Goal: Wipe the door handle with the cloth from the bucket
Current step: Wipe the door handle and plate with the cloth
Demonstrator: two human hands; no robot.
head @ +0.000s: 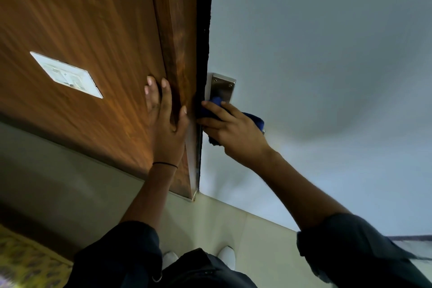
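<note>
Pressing a crumpled dark blue cloth [253, 120] against the brushed-metal door handle plate [222, 87], the right hand [236, 134] is gripping it with curled fingers; the cloth is bunching under and behind the palm. One left hand [167, 124] is lying flat, fingers spread, on the brown wooden door frame [180, 54]. One white switch plate [66, 75] is showing marks too blurred to read.
</note>
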